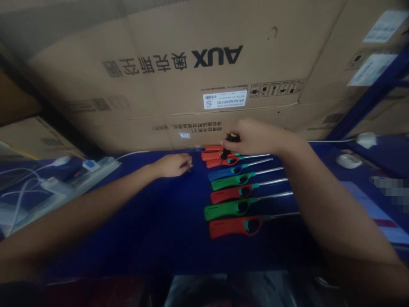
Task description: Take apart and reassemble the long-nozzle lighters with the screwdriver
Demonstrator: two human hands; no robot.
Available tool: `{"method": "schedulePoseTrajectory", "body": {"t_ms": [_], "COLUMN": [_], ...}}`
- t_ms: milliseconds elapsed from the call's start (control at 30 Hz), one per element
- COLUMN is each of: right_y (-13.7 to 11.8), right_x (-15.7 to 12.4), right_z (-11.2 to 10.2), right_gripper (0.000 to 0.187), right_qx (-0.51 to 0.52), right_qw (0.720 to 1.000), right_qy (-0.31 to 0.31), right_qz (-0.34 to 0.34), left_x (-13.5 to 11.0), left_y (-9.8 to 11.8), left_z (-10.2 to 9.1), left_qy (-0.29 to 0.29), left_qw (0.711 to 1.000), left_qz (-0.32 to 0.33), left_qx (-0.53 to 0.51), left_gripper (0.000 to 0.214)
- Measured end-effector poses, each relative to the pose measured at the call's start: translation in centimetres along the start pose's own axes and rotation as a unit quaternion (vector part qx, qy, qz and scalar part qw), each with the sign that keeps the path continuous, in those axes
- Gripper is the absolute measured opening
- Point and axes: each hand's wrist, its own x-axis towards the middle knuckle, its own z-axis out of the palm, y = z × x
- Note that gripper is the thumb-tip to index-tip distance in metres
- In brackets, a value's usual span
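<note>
Several long-necked gas lighters lie side by side on the blue tabletop, their metal tubes pointing right. Nearest me is a red lighter, then a green lighter; farther back come a blue lighter and orange lighters by the carton. My right hand is closed around the black and yellow handle of a screwdriver, pointing down at the orange lighters. Whether its tip touches one I cannot tell. Left of the lighters, my left hand has curled fingers around something small and dark.
A large cardboard carton stands upright along the back of the table. At left lies a white power strip with plugs and cables. On the right are a white round object and a pale sheet. A blue metal post slants behind.
</note>
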Motion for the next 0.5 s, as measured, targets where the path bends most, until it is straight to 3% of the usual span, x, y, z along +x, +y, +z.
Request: {"method": "schedulePoseTrajectory", "body": {"t_ms": [167,333,500], "right_y": [-1.6,-2.2,-2.3], "right_x": [-0.5,-0.5,-0.1], "right_z": [-0.2,0.0,0.4], "right_gripper": [0.028,0.027,0.03], "right_qx": [0.047,0.008,-0.015], "right_qw": [0.997,0.999,0.998], "right_qy": [-0.045,-0.017,-0.018], "right_qz": [-0.036,-0.05,-0.058], "left_x": [-0.8,-0.8,-1.2], "left_y": [-0.5,-0.4,2.2], "left_z": [1.1,1.0,0.7], "left_qy": [-0.007,0.014,0.065], "left_qw": [1.0,0.999,0.996], "left_qz": [-0.019,-0.035,-0.044], "left_qx": [-0.013,-0.026,-0.037], "left_gripper": [0.024,0.025,0.022]}}
